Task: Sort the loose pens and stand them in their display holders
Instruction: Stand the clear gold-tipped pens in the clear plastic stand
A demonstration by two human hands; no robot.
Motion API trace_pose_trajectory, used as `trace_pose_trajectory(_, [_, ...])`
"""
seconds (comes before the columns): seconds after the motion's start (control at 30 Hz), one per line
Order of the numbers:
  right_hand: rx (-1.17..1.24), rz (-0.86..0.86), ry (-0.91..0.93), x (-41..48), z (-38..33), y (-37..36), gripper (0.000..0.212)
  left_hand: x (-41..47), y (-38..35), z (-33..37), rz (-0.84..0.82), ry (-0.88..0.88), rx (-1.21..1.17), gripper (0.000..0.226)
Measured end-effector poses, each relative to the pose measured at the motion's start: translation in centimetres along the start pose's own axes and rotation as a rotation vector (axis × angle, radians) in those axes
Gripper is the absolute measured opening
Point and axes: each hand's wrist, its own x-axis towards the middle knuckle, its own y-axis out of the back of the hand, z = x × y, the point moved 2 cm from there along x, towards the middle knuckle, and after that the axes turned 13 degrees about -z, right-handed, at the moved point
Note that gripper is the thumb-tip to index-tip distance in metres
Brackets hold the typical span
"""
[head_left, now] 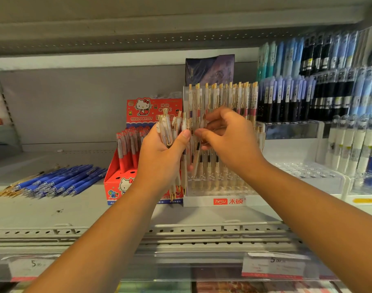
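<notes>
The left hand (159, 153) grips a bunch of clear pens (170, 127) before the clear holder (223, 195); the right hand (227, 134) pinches one.

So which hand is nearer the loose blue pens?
Left. The left hand, gripping a pen bundle, is right of the blue pens, before the red box; the right hand is farther right, pinching one pen.

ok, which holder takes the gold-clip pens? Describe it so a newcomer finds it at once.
On the grey shelf, look mid-row, right beside the red Hello Kitty box. The holder is a clear tiered stand with rows of gold-clip pens upright in it. Unlike its neighbours, it has a white front strip with a red hesu logo.
</notes>
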Motion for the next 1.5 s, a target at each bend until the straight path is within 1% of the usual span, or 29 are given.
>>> trace_pose_trajectory(0.23, [-0.057,-0.053,-0.008,0.1,0.4,-0.2,0.017,0.0,-0.1,0.0,0.001,0.000,0.003,0.015])
trace_pose_trajectory(0.37, [-0.264,-0.146,-0.015,0.0,0.8,-1.1,0.015,0.0,-0.1,0.0,-0.013,-0.008,-0.007,0.015])
trace_pose_trajectory(0.47, [-0.308,-0.181,-0.041,0.0,1.1,-1.3,0.014,0.0,-0.2,0.1,-0.017,-0.012,-0.007,0.015])
trace_pose_trajectory(0.67, [-0.303,-0.172,-0.077,-0.1,1.2,-1.2,0.017,-0.1,-0.2,0.0,-0.008,-0.009,-0.007,0.015])
trace_pose_trajectory(0.77, [-0.332,-0.165,-0.068,-0.3,1.2,-1.1,0.024,-0.1,-0.1,-0.1,-0.022,-0.001,-0.008,0.017])
trace_pose_trajectory(0.9, [-0.380,-0.114,-0.016,-0.8,0.7,-0.7,0.024,-0.1,-0.1,-0.2,-0.040,0.004,-0.015,0.017])
trace_pose_trajectory(0.93, [-0.346,-0.084,-0.002,-0.8,0.6,-0.5,0.025,-0.1,-0.1,-0.2,-0.043,0.002,-0.017,0.017])
trace_pose_trajectory(1.0, [-0.165,-0.054,0.017,-0.9,0.3,-0.1,0.024,-0.1,-0.1,-0.2,-0.047,0.002,-0.021,0.017])
trace_pose_trajectory(1.07, [0.079,-0.092,0.003,-1.0,-0.2,0.1,0.019,-0.1,-0.1,-0.2,-0.053,0.004,-0.023,0.018])
trace_pose_trajectory(1.13, [0.228,-0.138,-0.013,-1.2,-0.6,0.1,0.013,-0.1,-0.2,-0.1,-0.067,0.004,-0.013,0.021])
trace_pose_trajectory(1.2, [0.294,-0.164,-0.038,-1.3,-0.8,0.2,0.007,-0.1,-0.4,0.0,-0.091,-0.002,0.007,0.021])
trace_pose_trajectory(1.3, [0.379,-0.172,-0.099,-1.3,-0.6,0.2,0.011,-0.2,-0.5,0.1,-0.106,0.004,0.024,0.019])
trace_pose_trajectory(1.4, [0.401,-0.167,-0.156,-1.3,-0.5,0.2,0.009,-0.3,-0.6,0.3,-0.122,0.008,0.041,0.021])
trace_pose_trajectory(1.5, [0.392,-0.165,-0.178,-1.2,-0.5,0.2,0.008,-0.3,-0.7,0.2,-0.130,0.024,0.008,0.020])
